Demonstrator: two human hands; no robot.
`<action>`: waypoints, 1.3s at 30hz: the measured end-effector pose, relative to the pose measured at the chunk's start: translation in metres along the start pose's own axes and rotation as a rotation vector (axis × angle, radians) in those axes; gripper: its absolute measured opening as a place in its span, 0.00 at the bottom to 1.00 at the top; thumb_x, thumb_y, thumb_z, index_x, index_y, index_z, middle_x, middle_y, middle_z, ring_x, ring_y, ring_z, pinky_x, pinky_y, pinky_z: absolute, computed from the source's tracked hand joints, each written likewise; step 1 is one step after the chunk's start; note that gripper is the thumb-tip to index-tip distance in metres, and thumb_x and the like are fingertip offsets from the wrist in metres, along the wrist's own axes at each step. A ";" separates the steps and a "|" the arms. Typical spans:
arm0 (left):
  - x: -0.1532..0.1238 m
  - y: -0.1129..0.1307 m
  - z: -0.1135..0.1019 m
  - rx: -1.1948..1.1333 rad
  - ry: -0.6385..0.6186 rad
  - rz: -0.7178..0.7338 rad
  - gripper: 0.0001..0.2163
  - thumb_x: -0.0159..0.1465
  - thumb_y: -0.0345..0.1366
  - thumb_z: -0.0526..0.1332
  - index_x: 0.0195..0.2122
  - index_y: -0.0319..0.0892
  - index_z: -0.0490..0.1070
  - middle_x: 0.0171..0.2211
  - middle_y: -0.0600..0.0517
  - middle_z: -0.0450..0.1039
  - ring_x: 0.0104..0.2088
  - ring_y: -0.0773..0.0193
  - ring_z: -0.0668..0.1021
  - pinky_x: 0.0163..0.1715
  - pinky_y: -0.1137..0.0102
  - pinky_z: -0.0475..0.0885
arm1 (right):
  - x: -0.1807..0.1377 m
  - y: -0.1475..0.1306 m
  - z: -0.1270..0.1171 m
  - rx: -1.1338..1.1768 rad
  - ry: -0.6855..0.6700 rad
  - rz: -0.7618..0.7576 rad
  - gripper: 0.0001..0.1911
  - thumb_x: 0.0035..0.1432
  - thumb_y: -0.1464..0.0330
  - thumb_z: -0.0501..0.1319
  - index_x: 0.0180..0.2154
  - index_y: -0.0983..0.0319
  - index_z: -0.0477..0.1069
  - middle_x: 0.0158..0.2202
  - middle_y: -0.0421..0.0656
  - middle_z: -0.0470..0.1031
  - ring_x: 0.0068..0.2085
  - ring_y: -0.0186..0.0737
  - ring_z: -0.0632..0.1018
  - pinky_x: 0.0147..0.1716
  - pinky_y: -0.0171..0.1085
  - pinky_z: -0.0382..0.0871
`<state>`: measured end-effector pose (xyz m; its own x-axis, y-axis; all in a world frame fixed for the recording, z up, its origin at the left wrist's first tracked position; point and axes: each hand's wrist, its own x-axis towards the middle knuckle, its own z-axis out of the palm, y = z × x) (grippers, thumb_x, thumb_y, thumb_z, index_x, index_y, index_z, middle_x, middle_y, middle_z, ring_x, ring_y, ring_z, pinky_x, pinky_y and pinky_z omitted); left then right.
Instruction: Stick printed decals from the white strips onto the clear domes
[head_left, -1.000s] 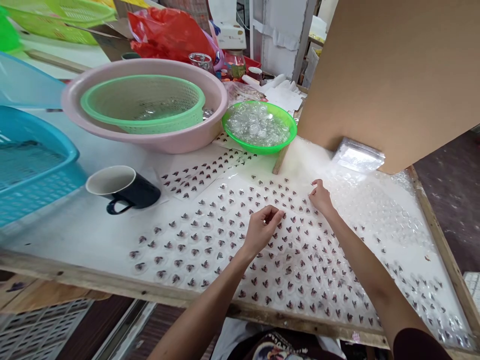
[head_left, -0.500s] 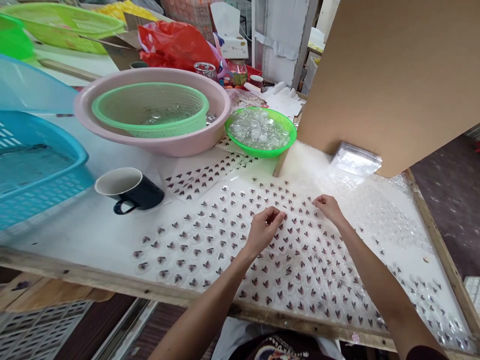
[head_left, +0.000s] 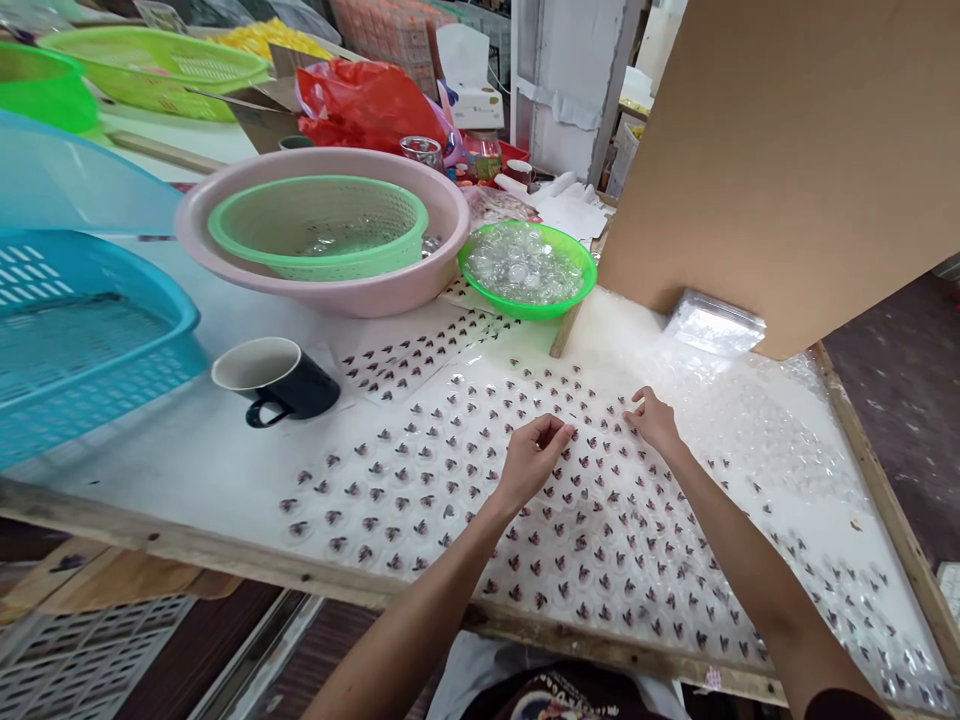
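We are holding our left hand (head_left: 534, 455) over the dark prints (head_left: 583, 573) on the table (head_left: 150, 490), thumb and forefinger seemingly pressed together, our right hand (head_left: 657, 420) loosely curled nearby; we cannot tell whether either is pinching anything. Many prints are showing through clear discs (head_left: 298, 530) and looking finished, while farther prints (head_left: 403, 384) are seemingly lying bare and clear pieces (head_left: 525, 262) are filling the green bowl (head_left: 589, 284). The dark mug (head_left: 311, 390) and pink basin (head_left: 360, 300) are crowding those.

I'm working in bright, diffuse light; right of the green bowl (head_left: 534, 310), glare is flaring off a plastic pack (head_left: 716, 322). Left of the bowl, soft shadow is pooling beneath the pink basin (head_left: 337, 299); farther left, the blue basket (head_left: 97, 400) is stretching, slightly blurred.
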<state>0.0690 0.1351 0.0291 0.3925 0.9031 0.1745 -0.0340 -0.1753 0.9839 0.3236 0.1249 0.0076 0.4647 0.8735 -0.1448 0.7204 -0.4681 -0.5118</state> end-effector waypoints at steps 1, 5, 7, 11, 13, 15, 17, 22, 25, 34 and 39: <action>0.000 0.000 0.000 -0.002 0.000 0.000 0.15 0.65 0.43 0.60 0.24 0.41 0.66 0.18 0.57 0.58 0.19 0.71 0.60 0.20 0.74 0.56 | 0.000 0.000 -0.001 -0.016 -0.001 -0.001 0.07 0.54 0.68 0.62 0.35 0.58 0.67 0.23 0.34 0.72 0.29 0.38 0.74 0.44 0.41 0.62; 0.000 0.000 0.000 0.001 0.009 0.004 0.14 0.64 0.43 0.60 0.24 0.41 0.66 0.18 0.57 0.58 0.19 0.71 0.60 0.20 0.74 0.56 | -0.008 -0.008 -0.008 -0.035 -0.010 0.004 0.04 0.56 0.67 0.61 0.29 0.59 0.67 0.24 0.35 0.71 0.30 0.38 0.74 0.46 0.42 0.61; 0.000 -0.001 0.000 0.002 0.018 0.008 0.15 0.64 0.43 0.60 0.24 0.41 0.66 0.19 0.57 0.59 0.20 0.70 0.61 0.20 0.74 0.57 | -0.021 -0.018 -0.011 0.052 0.020 -0.026 0.07 0.58 0.65 0.59 0.28 0.59 0.68 0.28 0.39 0.73 0.33 0.40 0.74 0.44 0.42 0.63; 0.000 -0.005 0.001 0.004 0.034 0.021 0.15 0.65 0.43 0.60 0.24 0.41 0.65 0.19 0.57 0.61 0.20 0.71 0.62 0.20 0.74 0.57 | -0.062 -0.048 -0.013 0.451 -0.091 -0.221 0.13 0.59 0.56 0.59 0.36 0.59 0.72 0.36 0.43 0.75 0.36 0.40 0.75 0.37 0.39 0.67; 0.000 -0.005 0.001 0.022 0.065 0.034 0.17 0.64 0.43 0.61 0.22 0.41 0.64 0.18 0.58 0.59 0.19 0.71 0.61 0.20 0.74 0.57 | -0.080 -0.062 -0.011 0.539 -0.171 -0.301 0.15 0.56 0.55 0.63 0.38 0.59 0.72 0.37 0.43 0.75 0.36 0.40 0.74 0.36 0.38 0.68; -0.001 -0.004 0.001 0.042 0.086 0.045 0.17 0.64 0.43 0.61 0.21 0.41 0.63 0.17 0.58 0.59 0.19 0.71 0.61 0.20 0.74 0.58 | -0.091 -0.071 -0.009 0.564 -0.169 -0.329 0.14 0.53 0.56 0.66 0.35 0.59 0.72 0.33 0.42 0.74 0.34 0.39 0.74 0.36 0.38 0.68; -0.001 -0.003 0.000 0.028 0.062 0.042 0.13 0.63 0.43 0.62 0.25 0.41 0.69 0.19 0.57 0.63 0.20 0.70 0.64 0.21 0.74 0.61 | -0.094 -0.073 -0.008 0.581 -0.140 -0.326 0.14 0.55 0.56 0.64 0.30 0.60 0.71 0.29 0.41 0.73 0.33 0.38 0.73 0.35 0.37 0.68; -0.001 -0.003 0.000 -0.057 -0.005 -0.009 0.10 0.63 0.43 0.63 0.34 0.41 0.73 0.24 0.54 0.70 0.23 0.68 0.70 0.22 0.74 0.65 | -0.095 -0.070 -0.007 0.570 -0.136 -0.351 0.12 0.58 0.58 0.62 0.31 0.60 0.73 0.29 0.41 0.75 0.33 0.39 0.74 0.35 0.38 0.68; 0.000 -0.005 0.000 -0.047 0.014 -0.031 0.11 0.63 0.43 0.62 0.30 0.41 0.71 0.22 0.55 0.67 0.21 0.69 0.68 0.20 0.74 0.63 | -0.098 -0.069 -0.007 0.524 -0.052 -0.392 0.09 0.58 0.60 0.62 0.34 0.59 0.74 0.31 0.42 0.77 0.34 0.40 0.75 0.37 0.39 0.69; 0.001 -0.007 0.000 -0.007 0.056 -0.025 0.12 0.62 0.44 0.62 0.28 0.41 0.72 0.20 0.55 0.67 0.20 0.69 0.67 0.21 0.74 0.62 | -0.103 -0.069 -0.008 0.304 0.128 -0.508 0.07 0.61 0.62 0.60 0.32 0.58 0.71 0.34 0.41 0.74 0.34 0.39 0.72 0.49 0.46 0.61; 0.002 -0.009 0.000 0.015 0.090 -0.011 0.14 0.62 0.45 0.63 0.26 0.41 0.70 0.20 0.55 0.66 0.21 0.69 0.66 0.21 0.74 0.61 | -0.099 -0.072 -0.010 0.526 0.148 -0.370 0.11 0.61 0.57 0.59 0.33 0.57 0.69 0.32 0.42 0.72 0.34 0.40 0.71 0.42 0.42 0.65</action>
<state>0.0695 0.1383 0.0204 0.3082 0.9366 0.1668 -0.0164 -0.1701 0.9853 0.2310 0.0710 0.0674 0.3274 0.9192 0.2187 0.5158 0.0201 -0.8565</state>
